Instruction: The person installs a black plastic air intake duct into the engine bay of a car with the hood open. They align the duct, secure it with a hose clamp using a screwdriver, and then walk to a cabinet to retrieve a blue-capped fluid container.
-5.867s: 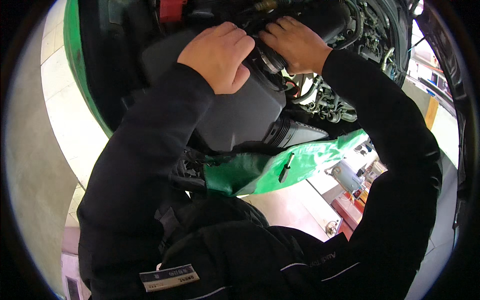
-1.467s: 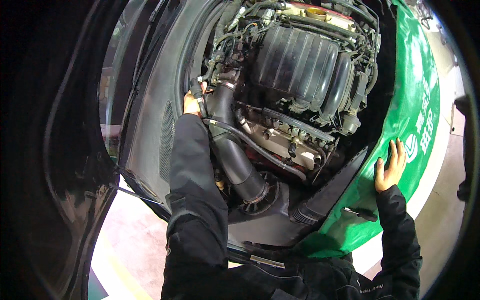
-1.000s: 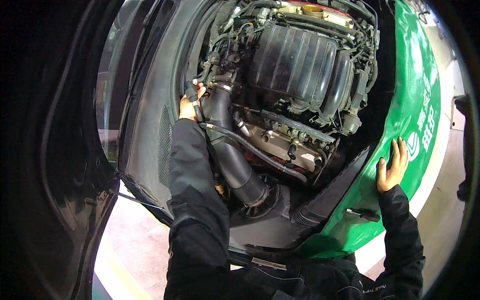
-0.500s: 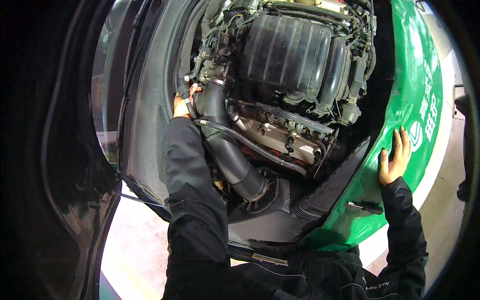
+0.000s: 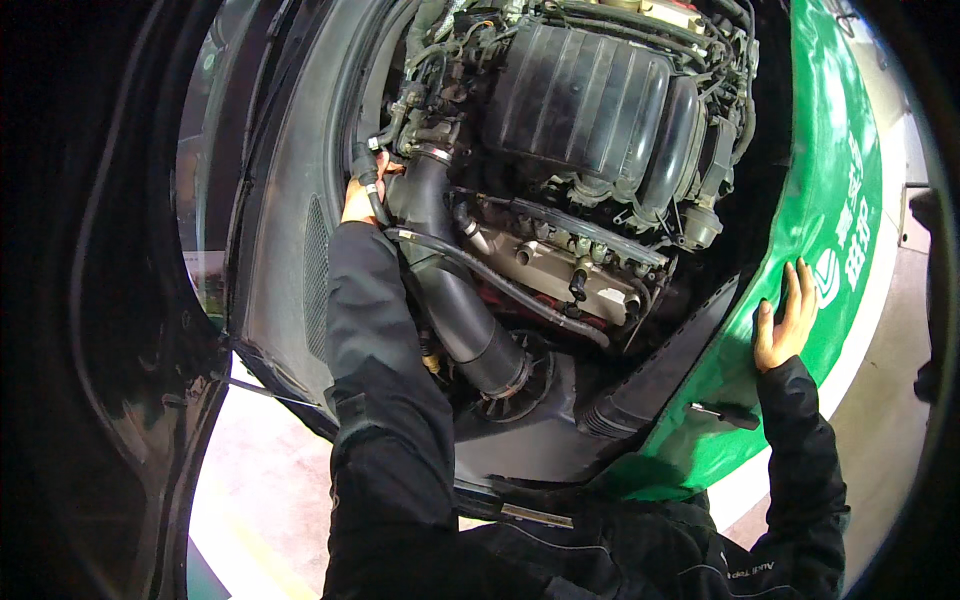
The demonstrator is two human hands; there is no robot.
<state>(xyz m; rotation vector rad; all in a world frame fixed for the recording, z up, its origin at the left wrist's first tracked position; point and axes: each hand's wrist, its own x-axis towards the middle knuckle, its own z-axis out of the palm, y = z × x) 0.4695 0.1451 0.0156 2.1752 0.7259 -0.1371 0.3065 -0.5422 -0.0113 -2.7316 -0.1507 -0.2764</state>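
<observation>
Head view: a black hose (image 5: 490, 280) crosses over the thick air pipe (image 5: 455, 310).
The left hand (image 5: 357, 206) is partly behind the hose's upper end, its grip impossible to tell; the right hand (image 5: 788, 328) rests, fingers extended, on the green cover (image 5: 825, 100).

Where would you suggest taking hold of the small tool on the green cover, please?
Probably by its black handle, from above: the tool lies on the green cover, the handle is its thicker end, beside the right sleeve, and the slim metal shaft points left.
</observation>
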